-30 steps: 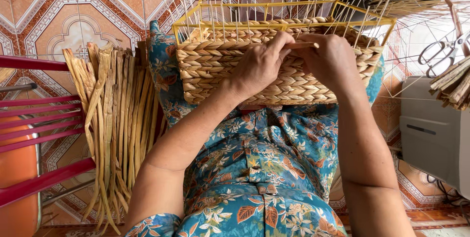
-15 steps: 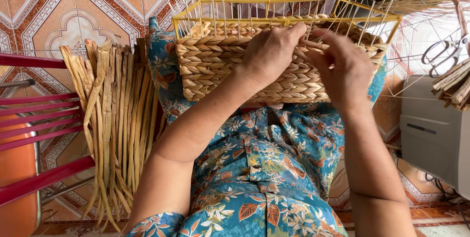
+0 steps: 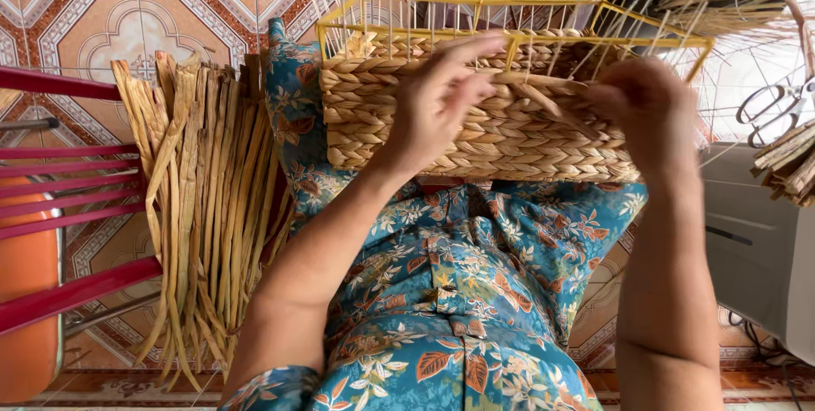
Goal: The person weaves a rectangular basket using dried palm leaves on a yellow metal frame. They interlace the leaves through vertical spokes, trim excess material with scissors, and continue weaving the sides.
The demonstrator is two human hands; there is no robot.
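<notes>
On the lap sits a half-woven basket [image 3: 475,122] on its yellow wire frame [image 3: 509,25], and both hands work its top edge. Best bet: keep the strand [image 3: 543,97] taut and snug against the row below. Left hand [image 3: 437,101] has fingers loosely spread, touching the weave; right hand [image 3: 637,101] is curled, pinching the strand

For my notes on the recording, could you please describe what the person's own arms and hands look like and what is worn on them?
Both forearms are bare from elbow to wrist. The left hand and right hand wear no gloves, and no rings, watch or bracelets show, though motion blurs the fingers. A short sleeve of teal cloth with orange and cream leaves and flowers shows at the left upper arm.
</notes>
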